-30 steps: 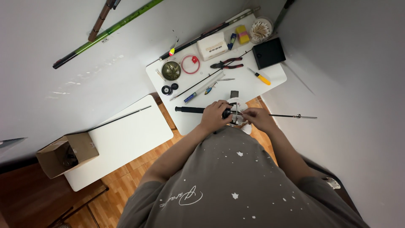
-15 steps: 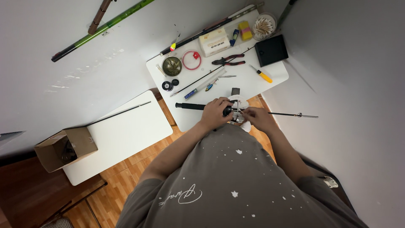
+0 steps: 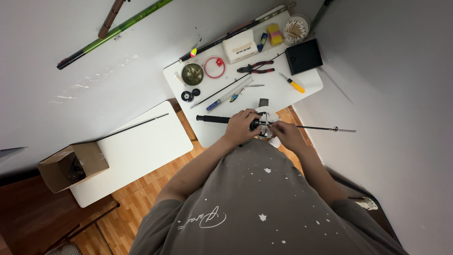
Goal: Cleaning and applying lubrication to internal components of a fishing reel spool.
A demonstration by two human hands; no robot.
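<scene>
A dark fishing rod (image 3: 214, 119) lies across the near edge of a white table (image 3: 283, 94), its thin tip section (image 3: 325, 128) reaching out to the right. My left hand (image 3: 239, 126) is closed around the rod at the reel (image 3: 265, 120). Just to its right, my right hand (image 3: 287, 134) pinches something small at the reel; what it pinches is too small to tell.
On the table lie red-handled pliers (image 3: 257, 67), a yellow-handled screwdriver (image 3: 293, 84), a black box (image 3: 304, 56), a white box (image 3: 239, 46), a red ring (image 3: 213, 68), a round tin (image 3: 192, 73). A second white table (image 3: 141, 146) stands left with a cardboard box (image 3: 73, 165).
The camera has shifted slightly. Both hands stay at the reel, with only small finger movement.
</scene>
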